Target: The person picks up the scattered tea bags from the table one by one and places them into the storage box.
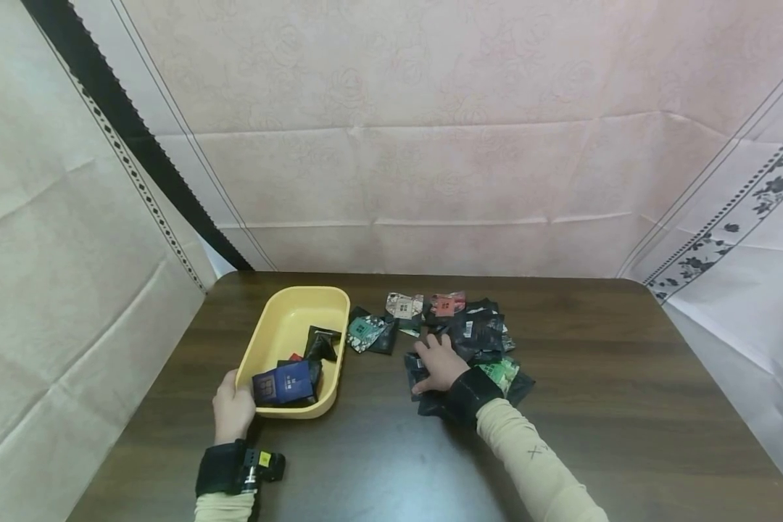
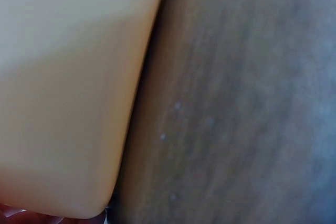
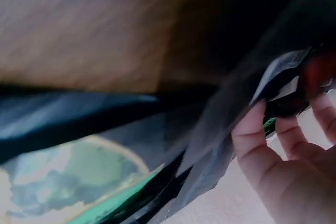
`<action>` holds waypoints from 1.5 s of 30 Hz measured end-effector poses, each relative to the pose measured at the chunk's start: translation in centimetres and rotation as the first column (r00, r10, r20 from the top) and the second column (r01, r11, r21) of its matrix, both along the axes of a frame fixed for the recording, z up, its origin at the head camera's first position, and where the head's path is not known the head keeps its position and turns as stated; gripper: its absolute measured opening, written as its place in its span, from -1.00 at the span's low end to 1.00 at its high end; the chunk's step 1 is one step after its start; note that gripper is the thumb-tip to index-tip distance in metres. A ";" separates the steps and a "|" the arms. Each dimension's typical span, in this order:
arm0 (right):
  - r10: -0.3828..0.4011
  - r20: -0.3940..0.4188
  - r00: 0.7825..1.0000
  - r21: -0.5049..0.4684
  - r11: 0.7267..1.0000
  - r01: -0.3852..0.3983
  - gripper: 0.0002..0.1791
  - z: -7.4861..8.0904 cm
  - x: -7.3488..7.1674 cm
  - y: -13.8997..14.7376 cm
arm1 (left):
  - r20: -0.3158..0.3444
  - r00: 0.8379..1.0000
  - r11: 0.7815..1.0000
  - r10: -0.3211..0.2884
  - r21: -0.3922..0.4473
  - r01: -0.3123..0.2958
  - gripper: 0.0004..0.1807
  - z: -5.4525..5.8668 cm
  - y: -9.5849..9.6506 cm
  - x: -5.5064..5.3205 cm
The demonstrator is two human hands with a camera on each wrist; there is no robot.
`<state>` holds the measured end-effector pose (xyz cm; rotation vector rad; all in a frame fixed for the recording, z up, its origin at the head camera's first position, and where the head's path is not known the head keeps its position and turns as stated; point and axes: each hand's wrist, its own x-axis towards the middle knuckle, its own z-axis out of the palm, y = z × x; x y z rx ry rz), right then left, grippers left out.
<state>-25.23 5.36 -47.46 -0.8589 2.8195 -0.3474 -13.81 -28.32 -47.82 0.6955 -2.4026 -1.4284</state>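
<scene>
My left hand (image 1: 233,407) grips the near left corner of a yellow plastic tray (image 1: 287,304), whose outer wall (image 2: 79,103) fills much of the left wrist view. Inside the tray lie a blue-fronted packet (image 1: 286,382) and a black packet (image 1: 322,342), with a bit of red between them. My right hand (image 1: 442,365) rests, fingers spread, on a pile of small dark packets. A green-labelled packet (image 1: 499,373) lies by that wrist. In the right wrist view, the fingers (image 3: 249,140) touch packet edges; a green-patterned packet (image 3: 79,177) is blurred.
Beside the tray lies a teal-patterned packet (image 1: 365,330). Behind my right hand are a white-labelled packet (image 1: 404,306), a red-labelled packet (image 1: 446,306) and a heap of black packets (image 1: 478,332). All lie on a dark wooden table (image 1: 600,377), with pale cloth (image 1: 431,181) hanging behind it.
</scene>
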 end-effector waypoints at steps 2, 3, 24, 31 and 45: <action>0.014 0.010 1.000 -0.004 1.000 -0.014 -0.21 0.1 0.0 -0.2 | -0.002 1.000 1.000 0.003 -0.004 -0.003 -0.59 0.1 0.0 0.0; 0.025 0.004 1.000 0.002 1.000 -0.025 -0.24 0.2 0.0 -0.3 | -0.004 1.000 1.000 0.003 -0.006 -0.003 -0.59 0.1 0.0 0.0; 0.083 -0.304 0.949 0.012 0.996 -0.083 -0.87 2.2 -0.4 -1.2 | -0.009 1.000 1.000 0.000 0.003 0.000 -0.60 0.1 0.1 0.2; 0.071 -0.324 0.943 -0.024 0.996 -0.083 -0.86 3.3 -0.2 -2.5 | 0.005 1.000 1.000 0.001 0.024 -0.001 -0.59 0.2 0.1 0.1; 0.135 -0.507 0.851 -0.125 0.966 -0.228 -0.94 5.5 1.0 -8.7 | -0.020 1.000 1.000 0.004 0.007 -0.003 -0.62 0.2 0.3 0.1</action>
